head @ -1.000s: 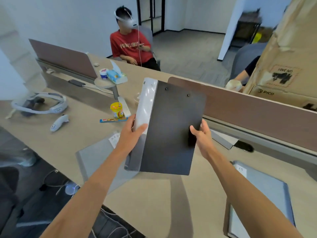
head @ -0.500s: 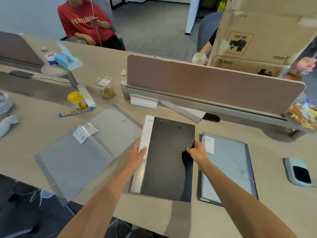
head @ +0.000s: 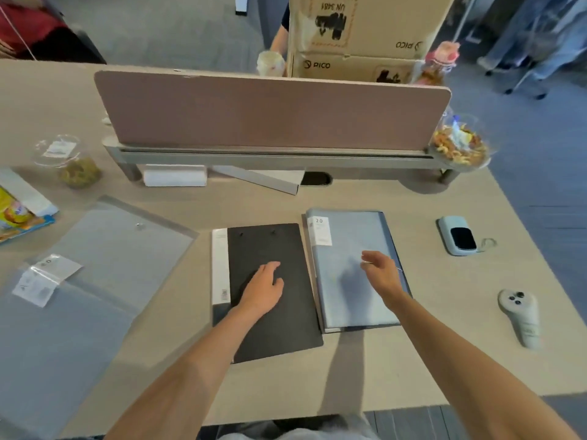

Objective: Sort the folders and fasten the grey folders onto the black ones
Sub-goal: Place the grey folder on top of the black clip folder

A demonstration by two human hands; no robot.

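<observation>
A black folder (head: 286,315) with a white label strip along its left edge lies flat on the desk in front of me. My left hand (head: 262,289) rests palm down on its middle, holding nothing. To its right lies a pale blue-grey folder (head: 346,300) with a "20" sticker. My right hand (head: 379,271) hovers just above that folder, fingers loosely apart and empty. Two translucent grey folders lie at the left: one (head: 127,246) angled further back, another (head: 54,341) nearer me with a white label.
A brown divider panel (head: 270,112) runs across the back of the desk (head: 444,350). A grey device (head: 457,235) and a white controller (head: 521,315) lie at the right. A snack bowl (head: 459,146), a plastic cup (head: 68,163) and snack packets (head: 19,214) sit around the edges.
The black folder went from held up in both hands to lying flat on the desk. Both hands let go; the left now rests on it, the right moved over the blue-grey folder.
</observation>
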